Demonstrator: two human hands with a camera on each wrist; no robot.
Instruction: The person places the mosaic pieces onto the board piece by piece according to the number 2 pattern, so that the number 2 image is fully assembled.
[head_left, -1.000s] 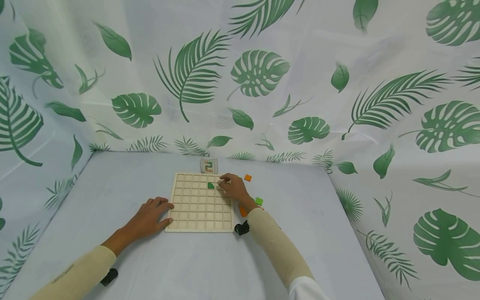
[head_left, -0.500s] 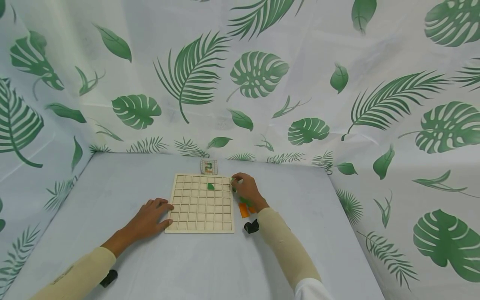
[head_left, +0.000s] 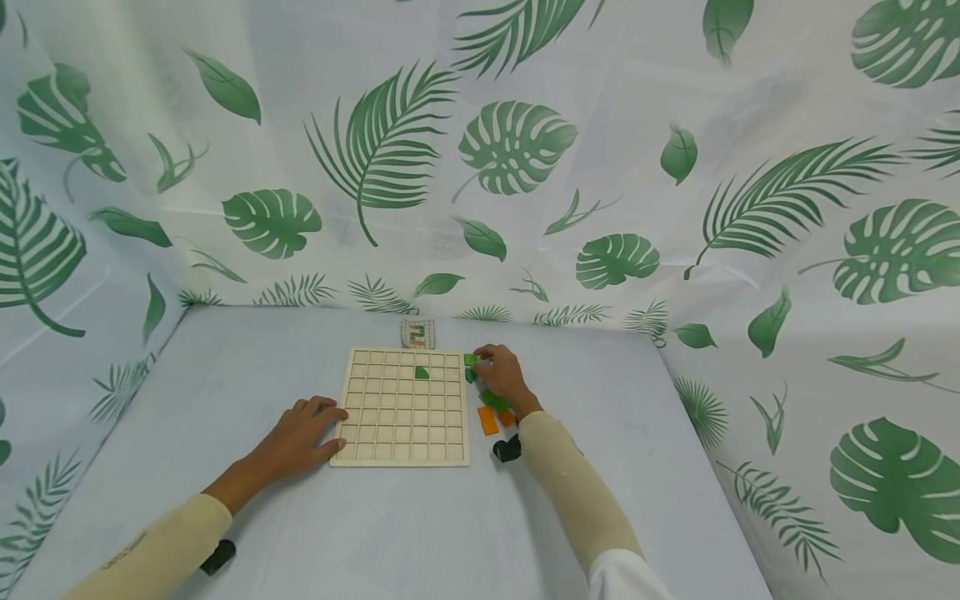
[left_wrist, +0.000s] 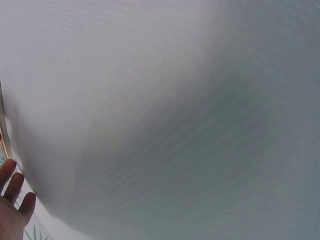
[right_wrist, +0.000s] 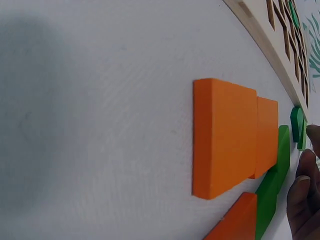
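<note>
A pale wooden grid board (head_left: 405,429) lies flat on the table, with one green quarter-round tile (head_left: 422,372) in an upper cell. My left hand (head_left: 300,433) rests at the board's left edge, fingers spread and thumb touching the rim; only some fingertips (left_wrist: 14,185) show in the left wrist view. To the right of the board, my right hand (head_left: 504,377) hovers with loosely bent fingers beside a light green tile (head_left: 470,359) and a dark green tile (head_left: 470,375). No piece shows between its fingers (right_wrist: 300,192), which the right wrist view crops.
More green tiles (head_left: 492,400) and orange tiles (head_left: 488,421) lie below the right hand, some overlapping. A small card with a coloured grid pattern (head_left: 417,333) sits behind the board. Leaf-printed white cloth (head_left: 525,233) walls the table at the back and sides.
My right hand has moved from over the board's upper right to the tiles beside it, then slightly farther right, uncovering green tiles. The left hand stays put.
</note>
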